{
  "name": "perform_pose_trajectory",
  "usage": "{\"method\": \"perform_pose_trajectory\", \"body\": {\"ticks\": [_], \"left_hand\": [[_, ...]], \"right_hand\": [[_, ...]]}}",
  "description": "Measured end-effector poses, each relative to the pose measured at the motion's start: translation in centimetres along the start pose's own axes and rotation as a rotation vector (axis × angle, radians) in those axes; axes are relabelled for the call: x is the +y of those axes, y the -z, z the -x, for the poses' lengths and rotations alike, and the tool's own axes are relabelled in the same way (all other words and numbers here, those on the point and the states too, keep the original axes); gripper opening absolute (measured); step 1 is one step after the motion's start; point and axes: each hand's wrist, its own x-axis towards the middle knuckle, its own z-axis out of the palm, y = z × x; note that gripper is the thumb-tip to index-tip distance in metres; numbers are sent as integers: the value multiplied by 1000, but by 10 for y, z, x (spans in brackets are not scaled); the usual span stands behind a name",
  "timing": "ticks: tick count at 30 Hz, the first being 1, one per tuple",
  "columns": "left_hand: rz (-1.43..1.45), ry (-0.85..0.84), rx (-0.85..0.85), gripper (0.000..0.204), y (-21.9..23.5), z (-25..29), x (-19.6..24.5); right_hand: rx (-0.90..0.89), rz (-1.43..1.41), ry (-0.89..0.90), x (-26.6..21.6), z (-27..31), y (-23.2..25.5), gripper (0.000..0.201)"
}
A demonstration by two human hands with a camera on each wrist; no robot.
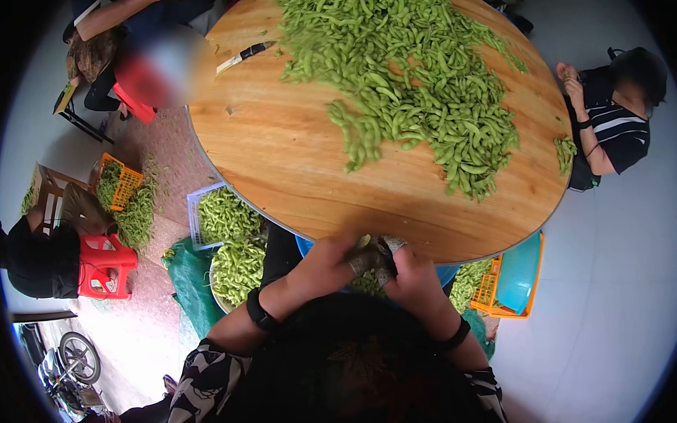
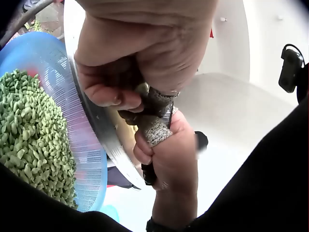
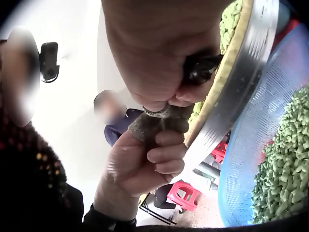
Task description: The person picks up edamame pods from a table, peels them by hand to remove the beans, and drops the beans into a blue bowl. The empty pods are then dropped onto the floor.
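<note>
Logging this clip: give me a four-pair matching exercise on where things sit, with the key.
1. Largest edamame heap
2. Shelled beans
3. Motorcycle
4. Turquoise basket

A. Lower left of the head view
B. On the round wooden tabletop
C. Against an orange crate
D. Inside a blue mesh basket

Pairs: 1-B, 2-D, 3-A, 4-C

The person [image 1: 333,368] wears black-and-white sleeves [image 1: 209,378], 2 black wristbands [image 1: 260,311] and speckled grey finger covers [image 2: 156,132].
</note>
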Motion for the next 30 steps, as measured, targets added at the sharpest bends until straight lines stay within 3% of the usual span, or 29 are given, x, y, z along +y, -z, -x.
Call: {"method": "perform_pose_trajectory", "body": {"ticks": [5, 7, 9, 11, 14, 17, 19, 21, 27, 30], "left_hand": [[-213, -55, -66, 15, 8, -1, -2], [-50, -31, -135, 10, 7, -2, -2], [38, -23, -141, 8, 4, -3, -8], [132, -3, -157, 6, 0, -1, -10], [361, 261, -253, 10, 1, -1, -9], [593, 422, -204, 15, 0, -1, -1], [532, 385, -207, 17, 3, -1, 5], [475, 353, -208, 19, 4, 1, 9], [657, 326, -330, 18, 6, -4, 1], [722, 465, -434, 21, 3, -8, 4]], "right_hand": [[35, -54, 86, -18, -6, 17, 42], [10, -92, 79, -19, -5, 19, 44], [-57, -250, -39, -18, -5, 18, 49], [-57, -237, -18, -17, -8, 21, 50], [-57, -304, -30, -12, -4, 20, 50], [-23, -463, -62, -7, -4, 14, 49], [7, -485, -136, -8, -4, 12, 55], [30, -433, -140, -12, -4, 14, 51], [102, -166, -59, -12, -5, 20, 35], [93, -212, -55, -16, -10, 27, 30]]}}
